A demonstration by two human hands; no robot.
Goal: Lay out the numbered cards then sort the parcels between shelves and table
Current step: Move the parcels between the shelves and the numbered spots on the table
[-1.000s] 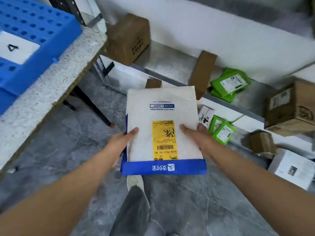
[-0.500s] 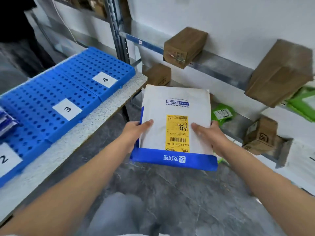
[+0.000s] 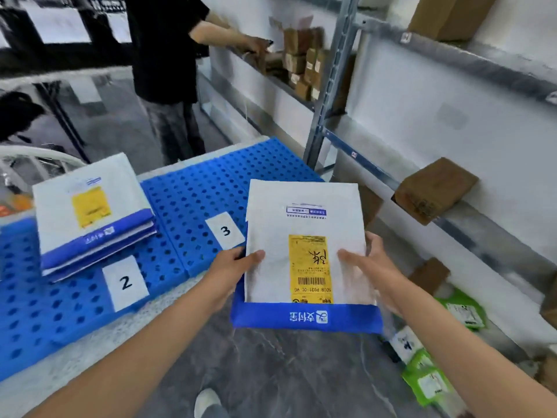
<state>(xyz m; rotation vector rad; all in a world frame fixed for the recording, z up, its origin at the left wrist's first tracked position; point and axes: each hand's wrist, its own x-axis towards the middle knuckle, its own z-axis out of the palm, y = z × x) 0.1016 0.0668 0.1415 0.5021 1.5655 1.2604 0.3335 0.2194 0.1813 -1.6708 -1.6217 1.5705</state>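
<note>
You hold the flat white paper-and-plastic mailer with the blue band and yellow label in the air in front of you, above the grey floor and just beside the table's speckled stone edge, close to the white card numbered 3. Your left hand pinches its left long edge, thumb on top and fingers curled beneath. Your right hand does the same on the right edge, though its under-fingers are hidden. The mailer looks light and thin. It lies fairly flat between your hands, so judge it semi-stiff but liable to sag or bow if held by one corner. Its smooth skin may slide, so take it at both long edges near the lower half, as now. It lies label-up and roughly level, its long axis running away from you, the blue band nearest you and the print upside down to you. A stack of similar white-and-blue mailers sits on the blue perforated plastic tray behind the white card numbered 2.
</note>
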